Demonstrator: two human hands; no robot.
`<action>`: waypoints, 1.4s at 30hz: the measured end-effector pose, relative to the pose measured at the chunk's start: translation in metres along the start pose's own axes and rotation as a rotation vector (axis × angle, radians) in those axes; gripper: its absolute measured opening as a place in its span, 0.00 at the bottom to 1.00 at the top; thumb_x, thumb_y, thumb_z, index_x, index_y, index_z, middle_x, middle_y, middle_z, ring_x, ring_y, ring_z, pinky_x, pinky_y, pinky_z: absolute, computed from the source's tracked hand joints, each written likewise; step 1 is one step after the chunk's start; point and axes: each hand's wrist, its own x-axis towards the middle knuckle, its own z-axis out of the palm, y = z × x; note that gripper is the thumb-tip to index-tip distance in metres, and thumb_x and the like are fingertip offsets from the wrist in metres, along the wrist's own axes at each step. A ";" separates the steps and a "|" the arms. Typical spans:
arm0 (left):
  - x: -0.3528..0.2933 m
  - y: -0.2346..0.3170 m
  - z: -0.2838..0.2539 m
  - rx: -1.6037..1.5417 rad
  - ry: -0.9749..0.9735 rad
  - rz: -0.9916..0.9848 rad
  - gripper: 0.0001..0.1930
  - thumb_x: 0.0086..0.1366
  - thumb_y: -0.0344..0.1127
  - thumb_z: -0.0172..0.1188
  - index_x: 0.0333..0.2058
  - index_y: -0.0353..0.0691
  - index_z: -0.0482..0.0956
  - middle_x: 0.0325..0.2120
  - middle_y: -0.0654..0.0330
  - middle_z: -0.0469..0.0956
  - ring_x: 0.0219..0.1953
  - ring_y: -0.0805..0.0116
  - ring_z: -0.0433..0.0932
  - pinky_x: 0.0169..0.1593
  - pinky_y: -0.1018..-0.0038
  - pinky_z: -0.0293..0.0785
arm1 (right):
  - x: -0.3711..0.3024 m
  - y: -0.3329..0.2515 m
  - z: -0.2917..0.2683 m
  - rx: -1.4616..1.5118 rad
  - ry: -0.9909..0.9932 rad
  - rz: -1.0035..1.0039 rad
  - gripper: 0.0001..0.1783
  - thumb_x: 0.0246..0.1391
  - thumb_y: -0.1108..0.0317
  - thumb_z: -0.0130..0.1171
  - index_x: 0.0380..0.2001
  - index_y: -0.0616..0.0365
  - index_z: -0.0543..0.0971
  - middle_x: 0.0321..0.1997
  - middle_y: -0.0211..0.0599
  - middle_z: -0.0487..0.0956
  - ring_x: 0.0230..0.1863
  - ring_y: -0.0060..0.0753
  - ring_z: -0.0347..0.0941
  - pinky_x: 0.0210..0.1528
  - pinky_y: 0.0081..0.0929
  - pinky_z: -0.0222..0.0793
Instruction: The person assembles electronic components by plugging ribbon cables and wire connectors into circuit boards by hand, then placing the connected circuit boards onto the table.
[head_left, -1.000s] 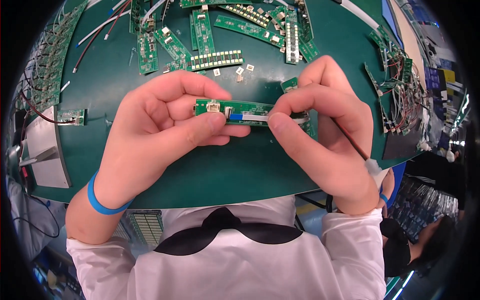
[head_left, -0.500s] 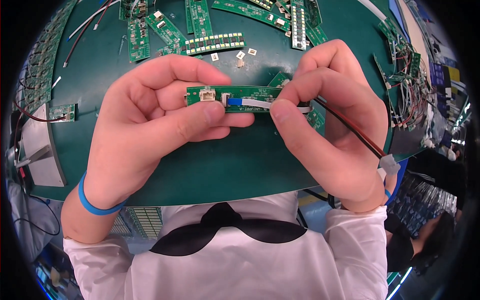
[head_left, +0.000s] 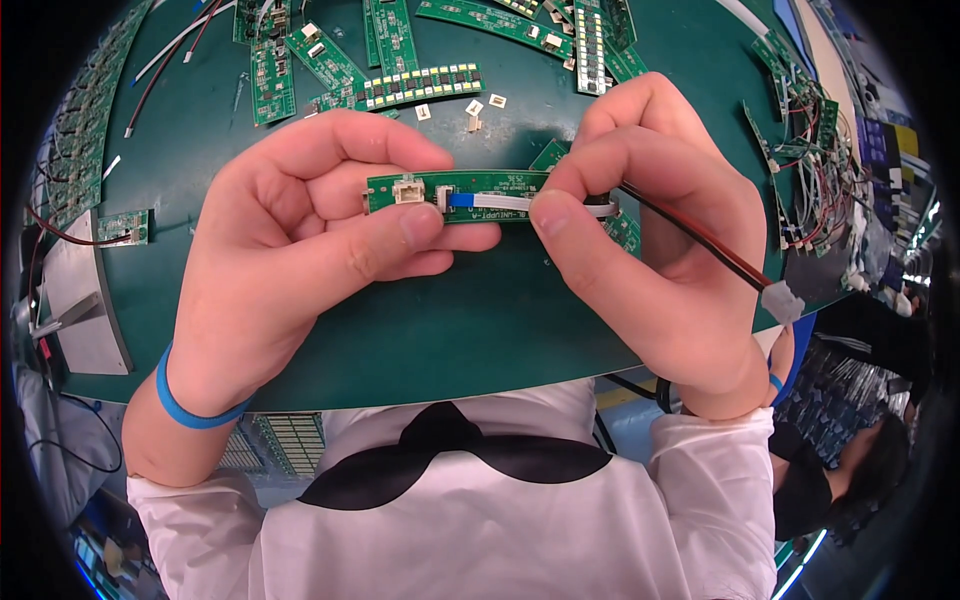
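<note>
My left hand (head_left: 290,230) is closed on the left end of a narrow green circuit board (head_left: 510,182), thumb in front and fingers behind. On the board a white socket (head_left: 408,190) sits above my left thumb, beside a small flat-cable connector (head_left: 444,199). A white flat ribbon cable (head_left: 490,201) lies along the board, its blue end at that connector; whether it is seated I cannot tell. My right hand (head_left: 650,230) pinches this cable between thumb and forefinger. Red and black wires (head_left: 700,236) run across my right palm to a white plug (head_left: 782,302). Another green board (head_left: 626,232) shows partly behind my right fingers.
Several green circuit boards (head_left: 425,86) lie at the back of the green table (head_left: 480,340), with small white pieces (head_left: 474,107) before them. Wired boards (head_left: 805,150) are heaped at the right. At the left stand more boards (head_left: 85,130) and a metal plate (head_left: 88,310).
Both hands and the board have shifted slightly left in view. The plug on the red and black wires hangs slightly lower. The grip of each hand looks the same.
</note>
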 end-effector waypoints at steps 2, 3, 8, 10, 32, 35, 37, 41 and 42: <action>0.000 0.000 0.000 0.012 -0.001 0.001 0.14 0.61 0.25 0.55 0.45 0.32 0.67 0.36 0.53 0.79 0.41 0.63 0.80 0.42 0.78 0.79 | 0.000 0.000 0.001 0.011 -0.004 0.011 0.04 0.40 0.80 0.60 0.23 0.65 0.76 0.31 0.35 0.68 0.36 0.24 0.62 0.37 0.18 0.57; 0.000 0.000 0.000 0.023 -0.004 0.001 0.13 0.61 0.24 0.55 0.45 0.32 0.68 0.36 0.53 0.79 0.41 0.63 0.80 0.42 0.78 0.79 | 0.000 0.000 0.001 0.020 -0.008 0.024 0.04 0.40 0.80 0.60 0.24 0.65 0.76 0.31 0.35 0.68 0.36 0.24 0.62 0.37 0.18 0.57; 0.001 -0.002 -0.001 0.017 -0.023 0.015 0.13 0.61 0.24 0.55 0.44 0.32 0.68 0.36 0.53 0.79 0.40 0.64 0.80 0.44 0.76 0.79 | -0.001 0.001 0.000 0.029 -0.023 0.030 0.04 0.41 0.80 0.60 0.24 0.65 0.77 0.32 0.35 0.69 0.37 0.24 0.62 0.38 0.18 0.58; 0.000 -0.004 -0.001 0.021 -0.031 0.031 0.13 0.60 0.24 0.55 0.44 0.32 0.68 0.36 0.53 0.79 0.40 0.65 0.80 0.44 0.76 0.78 | -0.001 0.000 0.001 0.036 -0.028 0.038 0.04 0.41 0.80 0.60 0.24 0.65 0.77 0.33 0.34 0.69 0.38 0.24 0.62 0.39 0.18 0.58; 0.006 -0.005 -0.003 -0.025 0.128 0.201 0.15 0.58 0.26 0.58 0.45 0.31 0.73 0.28 0.64 0.75 0.29 0.79 0.73 0.36 0.81 0.72 | 0.014 0.019 0.000 0.061 0.121 -0.209 0.18 0.65 0.66 0.37 0.36 0.68 0.74 0.40 0.40 0.72 0.36 0.27 0.68 0.42 0.23 0.63; 0.005 -0.002 -0.010 -0.116 0.034 0.192 0.18 0.61 0.29 0.56 0.50 0.31 0.72 0.28 0.65 0.75 0.30 0.80 0.71 0.39 0.80 0.72 | 0.017 0.020 0.000 0.327 0.136 -0.185 0.21 0.67 0.60 0.35 0.42 0.70 0.70 0.38 0.37 0.72 0.31 0.24 0.67 0.40 0.25 0.63; 0.004 0.002 -0.011 -0.132 -0.023 0.218 0.16 0.58 0.26 0.58 0.46 0.30 0.75 0.30 0.63 0.75 0.32 0.78 0.73 0.41 0.78 0.72 | 0.015 0.020 -0.005 0.410 0.030 -0.166 0.26 0.66 0.52 0.35 0.44 0.67 0.68 0.34 0.32 0.69 0.26 0.21 0.61 0.36 0.24 0.62; 0.006 0.005 -0.017 0.372 0.050 0.582 0.15 0.54 0.21 0.61 0.42 0.29 0.76 0.33 0.59 0.76 0.34 0.74 0.74 0.43 0.77 0.72 | 0.016 0.019 -0.009 0.641 -0.004 -0.196 0.30 0.64 0.44 0.32 0.43 0.64 0.67 0.31 0.30 0.65 0.23 0.19 0.55 0.32 0.21 0.58; 0.008 0.004 -0.022 0.461 0.035 0.667 0.18 0.54 0.29 0.63 0.43 0.28 0.74 0.37 0.53 0.75 0.36 0.67 0.75 0.45 0.73 0.73 | 0.016 0.018 -0.010 0.582 -0.031 -0.191 0.31 0.64 0.43 0.30 0.40 0.63 0.68 0.32 0.31 0.66 0.23 0.20 0.55 0.31 0.20 0.57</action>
